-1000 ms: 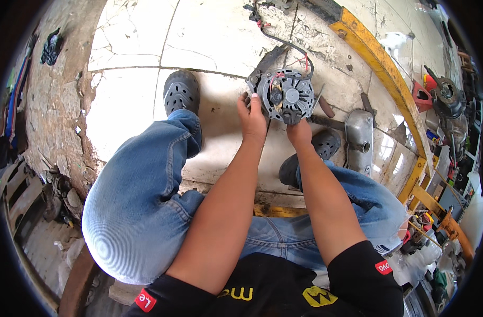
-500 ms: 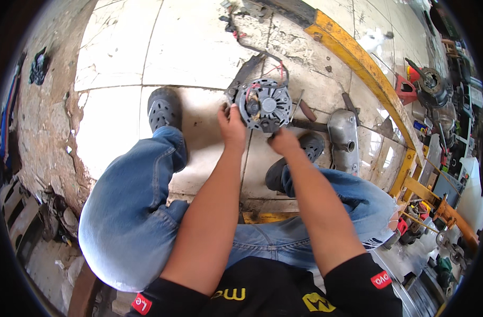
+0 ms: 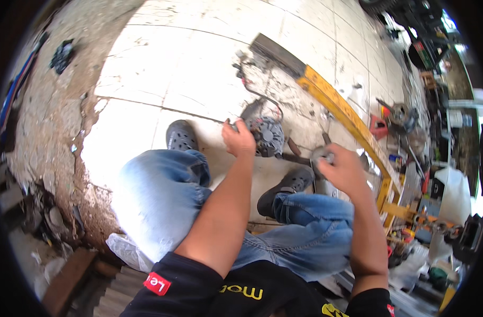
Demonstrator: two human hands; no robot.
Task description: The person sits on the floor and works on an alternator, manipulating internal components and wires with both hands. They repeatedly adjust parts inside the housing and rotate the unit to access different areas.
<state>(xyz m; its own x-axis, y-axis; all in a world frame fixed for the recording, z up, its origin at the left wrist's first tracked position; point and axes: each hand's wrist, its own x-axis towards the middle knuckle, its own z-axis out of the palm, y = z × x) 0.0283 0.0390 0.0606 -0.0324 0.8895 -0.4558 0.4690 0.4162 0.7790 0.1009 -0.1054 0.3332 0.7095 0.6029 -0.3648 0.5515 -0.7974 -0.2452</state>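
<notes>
My left hand point(image 3: 238, 136) is closed at the left side of the grey alternator point(image 3: 269, 136), which lies on the tiles with a dark cable and thin red wires trailing from its back. My right hand point(image 3: 337, 166), blurred, is to the right of it, fingers curled over the silver metal cover point(image 3: 322, 185); whether they hold something there is unclear. A short tool with a brown handle point(image 3: 293, 145) lies beside the alternator. My feet in grey clogs point(image 3: 180, 137) flank the work.
A yellow and black steel beam point(image 3: 336, 111) runs diagonally behind the alternator. At the right are red stands point(image 3: 378, 128), metal parts and clutter. A black machine with wheels point(image 3: 410, 31) stands at the upper right. A black plastic bag point(image 3: 62, 57) lies on broken concrete at the left.
My right hand has left the alternator's lower edge and moved right to the silver cover. My left hand stays at the alternator. The view has shifted, showing more of the upper right.
</notes>
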